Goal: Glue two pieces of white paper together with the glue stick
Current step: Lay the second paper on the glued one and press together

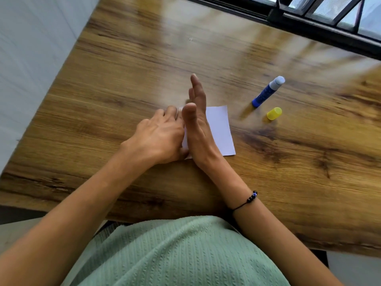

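Note:
A white paper (219,132) lies flat on the wooden table (123,79), near its middle. My right hand (198,122) stands on its edge on the paper's left part, fingers straight and together, holding nothing. My left hand (159,137) rests palm down at the paper's left edge, fingers bent onto it and hiding that side. Whether a second sheet lies under the hands I cannot tell. The blue glue stick (268,91) lies uncapped on the table to the right, its pale tip pointing away. Its yellow cap (274,113) sits just below it.
A dark window frame (309,19) runs along the table's far right edge. A white wall (31,58) borders the table on the left. My green-clothed body (181,254) is against the near edge. A black beaded bracelet (250,198) is on my right wrist.

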